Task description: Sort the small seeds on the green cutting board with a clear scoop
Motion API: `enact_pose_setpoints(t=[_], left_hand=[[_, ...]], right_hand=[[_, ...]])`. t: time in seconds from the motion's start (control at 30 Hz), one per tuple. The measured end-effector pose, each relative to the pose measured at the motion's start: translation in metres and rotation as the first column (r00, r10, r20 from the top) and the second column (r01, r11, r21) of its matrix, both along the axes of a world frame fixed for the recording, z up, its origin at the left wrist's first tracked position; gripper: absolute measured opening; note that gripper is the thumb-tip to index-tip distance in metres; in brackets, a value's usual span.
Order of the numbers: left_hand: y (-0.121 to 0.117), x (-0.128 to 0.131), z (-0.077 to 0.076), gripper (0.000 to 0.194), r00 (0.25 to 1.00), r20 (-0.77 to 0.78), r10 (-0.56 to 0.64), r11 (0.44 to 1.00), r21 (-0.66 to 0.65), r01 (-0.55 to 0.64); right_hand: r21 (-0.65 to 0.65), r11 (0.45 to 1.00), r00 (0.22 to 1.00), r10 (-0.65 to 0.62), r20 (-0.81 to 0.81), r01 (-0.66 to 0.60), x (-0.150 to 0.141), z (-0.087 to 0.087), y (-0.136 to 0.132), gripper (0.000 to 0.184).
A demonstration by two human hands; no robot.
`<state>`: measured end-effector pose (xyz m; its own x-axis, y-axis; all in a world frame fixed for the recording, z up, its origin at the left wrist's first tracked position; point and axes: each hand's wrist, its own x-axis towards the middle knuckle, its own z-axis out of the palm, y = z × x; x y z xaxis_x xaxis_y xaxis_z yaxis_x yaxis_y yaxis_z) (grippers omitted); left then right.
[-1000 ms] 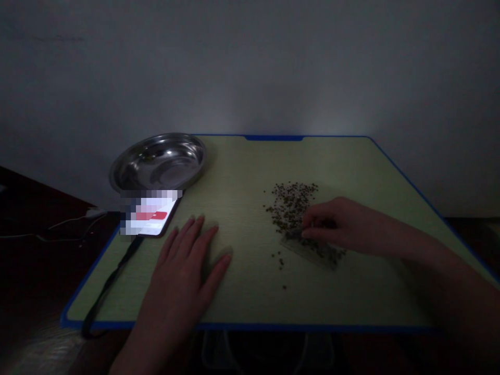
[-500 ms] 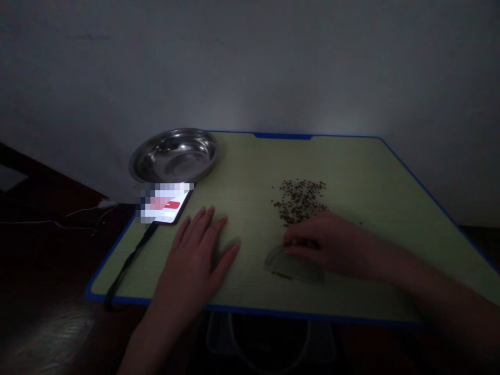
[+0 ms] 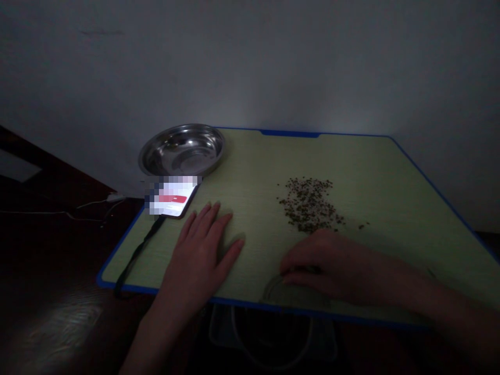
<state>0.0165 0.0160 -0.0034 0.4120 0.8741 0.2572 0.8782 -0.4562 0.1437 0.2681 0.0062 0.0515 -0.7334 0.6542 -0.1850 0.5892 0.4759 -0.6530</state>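
My right hand [image 3: 316, 265] is closed on a clear, round-edged piece [image 3: 279, 291] at the near edge of the table. The dim light leaves its exact kind unclear, and my fingers cover its upper part. Just beyond the knuckles lies a loose pile of small dark brown grains [image 3: 308, 203], with a few strays to its right. My left hand [image 3: 199, 255] rests flat on the tabletop, fingers spread and holding nothing. A lit phone [image 3: 174, 200] with a dark strap lies just past its fingertips.
The pale green table [image 3: 250, 172] has a blue rim and stands against a wall. A shiny metal basin [image 3: 183, 151] sits at its back left corner. Below the near edge, a dark round container [image 3: 273, 338] shows in part. White cables [image 3: 89, 208] run at the left.
My right hand has drawn the clear piece toward me, from in front of the pile to the near table edge. My left hand stays on the table. The view has shifted slightly.
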Motion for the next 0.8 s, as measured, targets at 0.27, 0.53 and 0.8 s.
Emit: enact_pose_setpoints(t=[0.27,0.53,0.8], left_hand=[[0.001,0.001,-0.001,0.051,1.0,-0.008,0.004,1.0,-0.009,-0.004],[-0.001,0.001,-0.001,0.051,1.0,0.0,0.006,1.0,-0.005,-0.006],[0.0,-0.002,-0.003,0.052,1.0,-0.009,-0.008,1.0,0.019,0.008]], right_hand=[[0.046,0.996,0.997,-0.078,0.0,0.078,0.005,-0.006,0.004,0.023],[0.135,0.99,0.998,-0.036,-0.047,0.042,-0.007,-0.016,-0.002,0.022],[0.14,0.979,0.984,-0.129,-0.124,0.146,0.015,0.0,0.007,0.021]])
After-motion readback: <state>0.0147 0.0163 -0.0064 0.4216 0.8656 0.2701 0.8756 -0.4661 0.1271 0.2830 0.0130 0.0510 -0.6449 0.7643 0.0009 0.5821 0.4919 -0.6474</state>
